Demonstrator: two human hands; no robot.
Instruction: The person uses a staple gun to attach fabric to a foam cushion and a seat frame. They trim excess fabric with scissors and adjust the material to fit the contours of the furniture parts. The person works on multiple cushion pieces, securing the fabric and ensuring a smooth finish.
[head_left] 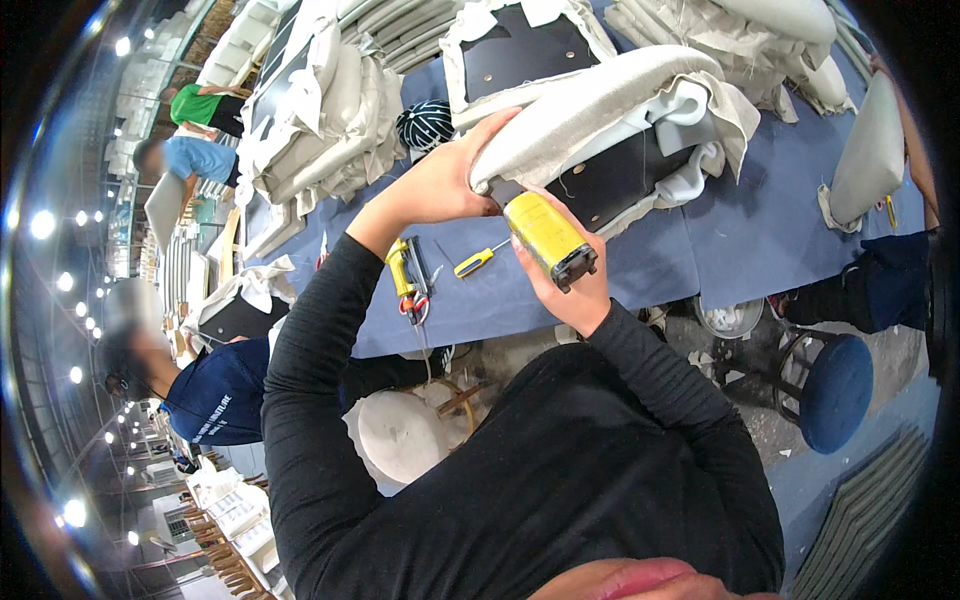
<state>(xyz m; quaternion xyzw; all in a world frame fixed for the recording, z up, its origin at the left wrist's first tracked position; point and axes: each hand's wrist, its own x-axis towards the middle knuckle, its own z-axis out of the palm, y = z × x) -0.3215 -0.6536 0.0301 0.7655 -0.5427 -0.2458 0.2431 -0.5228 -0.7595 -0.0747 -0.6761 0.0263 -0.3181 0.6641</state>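
A chair seat pad [610, 105] in beige fabric stands tilted on the blue-covered table, its black underside board [625, 175] facing me. White padding and loose fabric edges fold around that board. My left hand [445, 180] grips the pad's left end, fingers over the top and thumb beneath. Wrapped in my right hand [570, 280] is a yellow staple gun [545, 230] with a black end cap, its front against the pad's lower left edge. The nose is hidden between the hands and the fabric.
On the table [640, 270] lie a yellow screwdriver [474, 263], another yellow tool [400, 268], red-handled scissors [415, 303] and a black-and-white striped round item [425, 125]. Stacked pads [340, 140] stand at left. Co-workers sit on both sides; a blue stool [838, 393] stands right.
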